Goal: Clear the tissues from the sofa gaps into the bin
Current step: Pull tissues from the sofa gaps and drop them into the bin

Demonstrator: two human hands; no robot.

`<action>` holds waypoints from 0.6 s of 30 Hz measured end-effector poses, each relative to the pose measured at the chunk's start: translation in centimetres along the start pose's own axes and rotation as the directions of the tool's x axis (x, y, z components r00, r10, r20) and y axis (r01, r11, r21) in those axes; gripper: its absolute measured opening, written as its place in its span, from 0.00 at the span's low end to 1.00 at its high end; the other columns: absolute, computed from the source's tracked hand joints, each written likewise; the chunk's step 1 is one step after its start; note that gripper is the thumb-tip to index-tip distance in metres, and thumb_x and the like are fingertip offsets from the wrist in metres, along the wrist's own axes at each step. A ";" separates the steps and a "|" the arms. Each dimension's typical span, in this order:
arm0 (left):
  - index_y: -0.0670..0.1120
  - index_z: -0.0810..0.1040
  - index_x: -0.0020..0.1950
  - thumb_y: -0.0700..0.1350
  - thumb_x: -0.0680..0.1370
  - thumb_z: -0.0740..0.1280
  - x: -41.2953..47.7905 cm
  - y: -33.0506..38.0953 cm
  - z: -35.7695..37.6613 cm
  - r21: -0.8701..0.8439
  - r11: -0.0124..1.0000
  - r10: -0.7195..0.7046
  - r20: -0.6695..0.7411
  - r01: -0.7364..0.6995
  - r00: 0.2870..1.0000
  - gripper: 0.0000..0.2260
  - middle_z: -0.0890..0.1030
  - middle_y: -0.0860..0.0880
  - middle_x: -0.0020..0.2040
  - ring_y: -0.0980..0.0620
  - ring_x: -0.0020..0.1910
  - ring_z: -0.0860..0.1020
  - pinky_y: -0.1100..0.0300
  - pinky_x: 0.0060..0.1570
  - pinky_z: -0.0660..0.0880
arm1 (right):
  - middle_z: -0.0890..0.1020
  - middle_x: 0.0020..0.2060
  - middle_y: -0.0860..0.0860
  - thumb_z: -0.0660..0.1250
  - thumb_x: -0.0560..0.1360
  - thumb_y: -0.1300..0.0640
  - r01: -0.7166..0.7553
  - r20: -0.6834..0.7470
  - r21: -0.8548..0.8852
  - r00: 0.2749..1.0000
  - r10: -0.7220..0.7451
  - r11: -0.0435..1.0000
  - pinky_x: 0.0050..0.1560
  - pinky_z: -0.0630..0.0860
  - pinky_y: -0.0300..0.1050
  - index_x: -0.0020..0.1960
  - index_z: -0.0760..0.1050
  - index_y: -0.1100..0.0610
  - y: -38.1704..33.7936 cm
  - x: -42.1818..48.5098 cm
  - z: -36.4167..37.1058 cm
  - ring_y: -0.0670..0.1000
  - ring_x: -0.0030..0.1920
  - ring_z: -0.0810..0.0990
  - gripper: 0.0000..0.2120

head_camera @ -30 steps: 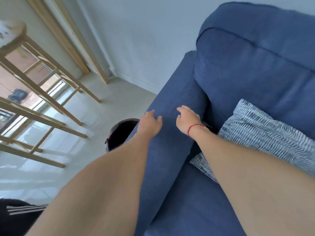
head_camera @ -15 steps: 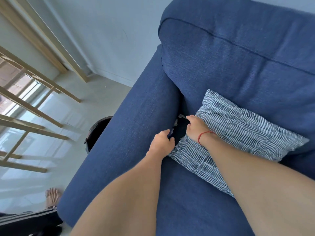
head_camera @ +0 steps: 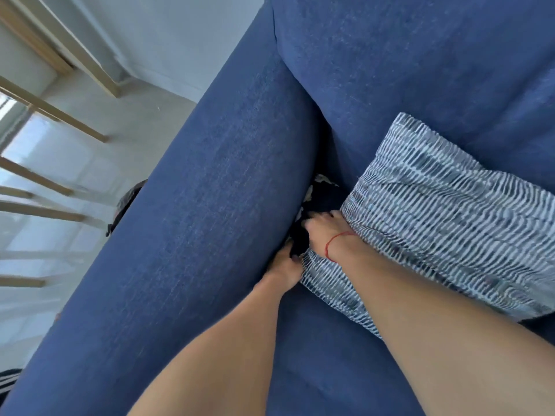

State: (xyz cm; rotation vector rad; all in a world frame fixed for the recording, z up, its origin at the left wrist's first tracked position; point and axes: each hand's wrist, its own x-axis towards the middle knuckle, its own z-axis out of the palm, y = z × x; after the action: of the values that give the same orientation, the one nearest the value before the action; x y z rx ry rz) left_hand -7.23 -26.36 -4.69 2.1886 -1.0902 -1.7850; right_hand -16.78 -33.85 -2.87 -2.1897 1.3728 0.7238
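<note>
The crumpled white tissue (head_camera: 312,192) is lying wedged in the dark gap between the rounded blue fabric sofa armrest (head_camera: 216,205) and the blue seat cushion (head_camera: 324,355), showing only as pale, creased scraps against shadow, one near the top of the opening and a thinner strip running down along the armrest's inner face. Its visible length is following the gap, running away from the person toward the blue sofa backrest (head_camera: 420,70). It is sitting just beyond both hands, a little up and left of the right hand (head_camera: 322,228), which is the nearer one; that hand is reaching into the crevice with fingers bent downward, and whether they are pinching any tissue cannot be told because the tips are sinking into shadow. The left hand (head_camera: 285,265) is pressing low at the gap's near end, fingers curled against the armrest, seemingly parting the opening and holding nothing that shows. The right wrist is resting against the blue-and-white striped throw pillow (head_camera: 435,211), which is crowding the gap from the right. The dark round bin (head_camera: 127,199) is peeking out on the floor beyond the armrest, well apart from the tissue, on the left hand's side.
</note>
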 end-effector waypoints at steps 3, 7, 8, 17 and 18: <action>0.51 0.54 0.79 0.40 0.83 0.52 1.7 -0.4 0.4 0.009 1.000 0.018 -0.014 -0.018 1.000 0.24 0.56 0.51 0.79 0.51 0.78 0.55 0.61 0.75 0.49 | 0.71 0.68 0.53 0.61 0.75 0.61 0.019 0.058 -0.046 0.998 -0.016 0.999 0.68 0.61 0.54 0.70 0.69 0.51 0.5 1.7 0.9 0.56 0.69 0.68 0.24; 0.52 0.53 0.79 0.41 0.83 0.54 2.6 -0.8 0.3 0.027 0.999 0.026 -0.003 -0.026 1.000 0.25 0.54 0.53 0.79 0.52 0.78 0.53 0.62 0.75 0.47 | 0.60 0.76 0.53 0.61 0.75 0.62 0.037 0.098 -0.071 0.995 -0.030 0.997 0.71 0.59 0.56 0.74 0.64 0.48 0.8 2.9 1.2 0.59 0.73 0.59 0.29; 0.52 0.52 0.79 0.42 0.83 0.55 2.7 -0.8 0.2 0.035 0.999 0.024 0.004 -0.024 1.000 0.26 0.54 0.53 0.80 0.52 0.78 0.53 0.61 0.75 0.47 | 0.57 0.77 0.53 0.61 0.75 0.62 0.034 0.114 -0.078 0.993 -0.025 0.996 0.71 0.59 0.56 0.74 0.63 0.48 0.7 3.0 1.1 0.60 0.73 0.57 0.29; 0.55 0.51 0.79 0.46 0.83 0.55 3.3 -0.8 0.0 0.071 0.995 -0.079 0.061 0.074 0.995 0.26 0.57 0.51 0.79 0.49 0.78 0.57 0.59 0.74 0.53 | 0.56 0.78 0.50 0.59 0.75 0.63 0.029 0.187 -0.140 0.982 -0.002 0.990 0.72 0.56 0.58 0.76 0.58 0.51 0.4 3.8 1.4 0.60 0.74 0.55 0.31; 0.54 0.50 0.79 0.45 0.83 0.55 3.2 -0.8 0.0 0.083 0.994 -0.082 0.062 0.076 0.995 0.26 0.56 0.50 0.79 0.49 0.78 0.56 0.59 0.75 0.53 | 0.57 0.77 0.49 0.59 0.76 0.63 0.028 0.172 -0.135 0.985 -0.004 0.990 0.71 0.57 0.58 0.76 0.58 0.51 0.4 3.8 1.5 0.60 0.74 0.55 0.30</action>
State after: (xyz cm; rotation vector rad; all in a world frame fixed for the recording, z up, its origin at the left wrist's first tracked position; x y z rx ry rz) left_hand -6.76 -27.65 -7.71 2.2648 -1.1228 -1.8891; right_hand -16.03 -35.63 -6.52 -2.1814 1.2505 1.0024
